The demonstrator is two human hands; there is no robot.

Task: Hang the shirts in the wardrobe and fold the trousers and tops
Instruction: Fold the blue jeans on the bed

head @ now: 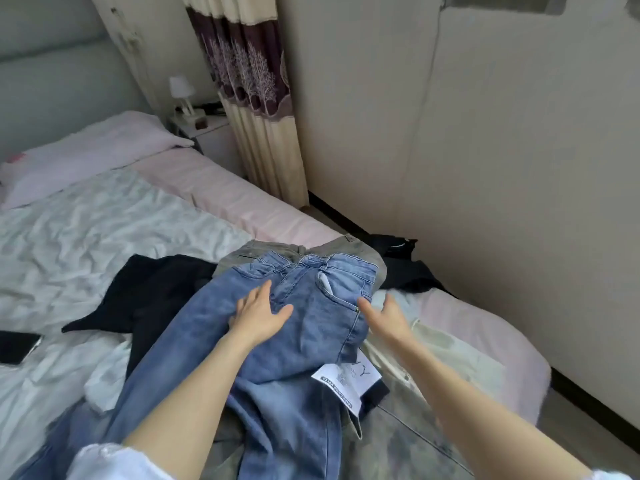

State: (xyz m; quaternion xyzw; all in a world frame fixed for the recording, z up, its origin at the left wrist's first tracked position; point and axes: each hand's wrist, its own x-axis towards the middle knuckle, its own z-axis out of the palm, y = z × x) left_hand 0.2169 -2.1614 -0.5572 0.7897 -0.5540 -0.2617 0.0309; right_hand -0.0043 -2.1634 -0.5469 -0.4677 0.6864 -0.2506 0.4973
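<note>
Blue jeans (277, 341) lie lengthwise, waistband away from me; L hand (258, 315) flat on them, R hand (388, 315) open at hip edge.

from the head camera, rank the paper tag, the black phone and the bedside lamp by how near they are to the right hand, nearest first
1. Paper tag: just below the right hand, on the jeans.
2. Black phone: far left, on the bed.
3. Bedside lamp: on the nightstand, far end.

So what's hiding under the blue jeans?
Olive-grey trousers peek out beyond the blue jeans' waistband, and a black garment sticks out to the left. How far either reaches underneath is covered.
</note>
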